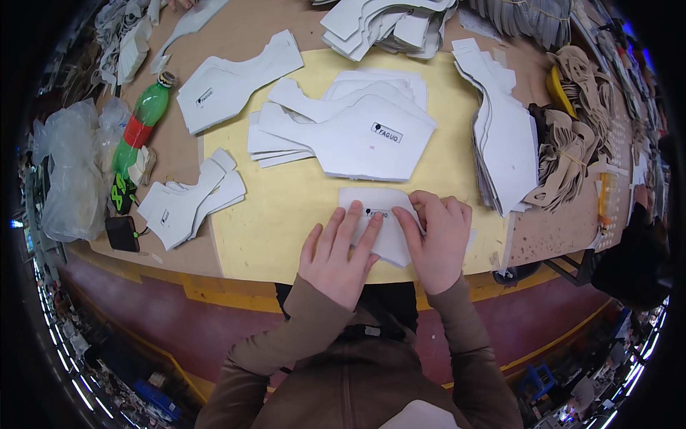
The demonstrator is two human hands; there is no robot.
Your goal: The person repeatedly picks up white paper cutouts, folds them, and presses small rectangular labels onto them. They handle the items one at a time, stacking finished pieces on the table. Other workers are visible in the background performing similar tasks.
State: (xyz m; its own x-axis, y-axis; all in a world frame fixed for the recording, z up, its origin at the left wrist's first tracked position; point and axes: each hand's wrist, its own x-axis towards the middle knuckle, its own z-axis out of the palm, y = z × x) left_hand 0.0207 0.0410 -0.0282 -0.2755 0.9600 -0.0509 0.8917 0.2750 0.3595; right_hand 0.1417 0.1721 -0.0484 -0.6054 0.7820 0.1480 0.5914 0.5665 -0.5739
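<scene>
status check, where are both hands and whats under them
Left hand flat, fingers spread, pressing white cut piece on yellow mat. Right hand curled on same piece's right edge. Bigger white stack just beyond, apart.

Two hands, left hand [336, 252] and right hand [437, 239], on one white cut piece [379, 204]; beyond that piece, four white stacks; far left of it, one green bottle [141, 126], one black pouch [122, 233]

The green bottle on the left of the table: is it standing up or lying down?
Lying down. The green bottle rests on its side on the table, cap end pointing away from the person, beside clear plastic bags.
</scene>
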